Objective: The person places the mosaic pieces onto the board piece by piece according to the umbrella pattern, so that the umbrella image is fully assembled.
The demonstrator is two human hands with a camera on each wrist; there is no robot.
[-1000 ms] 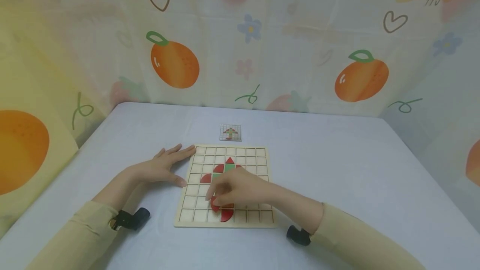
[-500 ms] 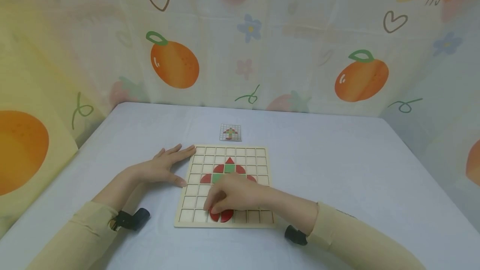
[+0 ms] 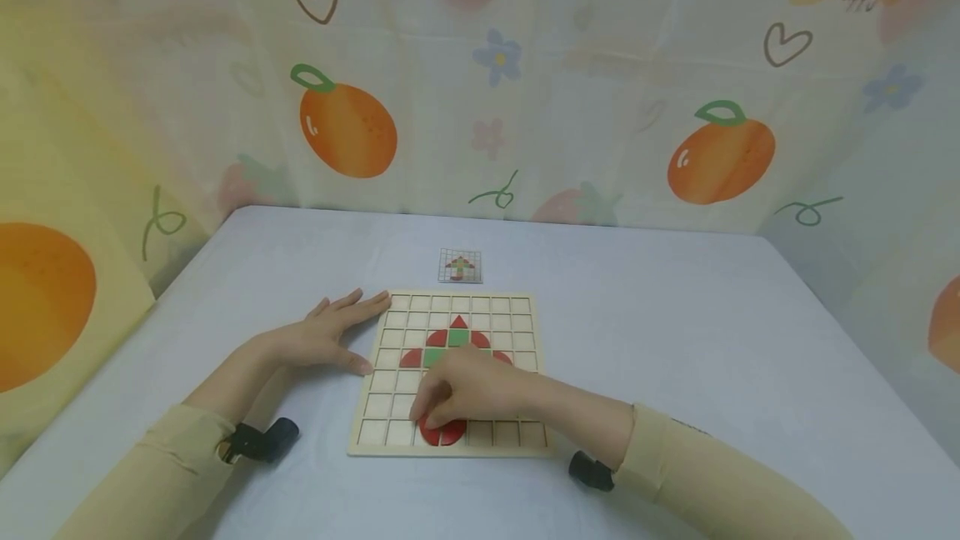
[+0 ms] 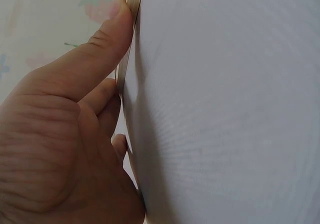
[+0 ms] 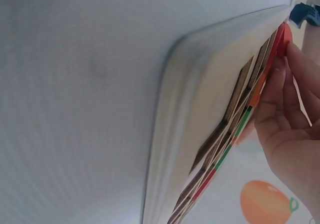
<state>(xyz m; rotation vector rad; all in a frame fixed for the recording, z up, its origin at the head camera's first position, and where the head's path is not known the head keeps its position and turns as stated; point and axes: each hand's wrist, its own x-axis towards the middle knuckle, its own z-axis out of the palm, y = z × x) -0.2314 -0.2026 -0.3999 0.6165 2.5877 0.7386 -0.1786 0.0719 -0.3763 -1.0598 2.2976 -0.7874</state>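
Note:
A pale wooden grid board (image 3: 390,452) lies on the table. My left hand (image 3: 318,340) is spread at its left side, with fingertips and thumb (image 4: 116,21) touching the edge. Over the lower middle cells, my right hand (image 3: 472,386) pinches a red quarter-round piece (image 5: 285,40) between thumb and fingers. In the right wrist view that piece stands tilted up from the board. Another red quarter-round piece (image 3: 453,433) sits in the bottom row beside it. Green squares (image 3: 459,337), red rounded pieces (image 3: 481,340) and a red triangle (image 3: 459,322) fill cells farther up. My right hand hides the middle cells.
A small card (image 3: 460,266) printed with a gridded tree-like or arrow-like pattern lies behind the board. The white-covered table (image 3: 675,340) stretches out on both sides. A curtain with printed oranges (image 3: 348,132) hangs behind it.
My right hand has moved slightly toward the near edge with the red quarter-round piece, bringing it beside the other one in the bottom row. My left hand has stayed put.

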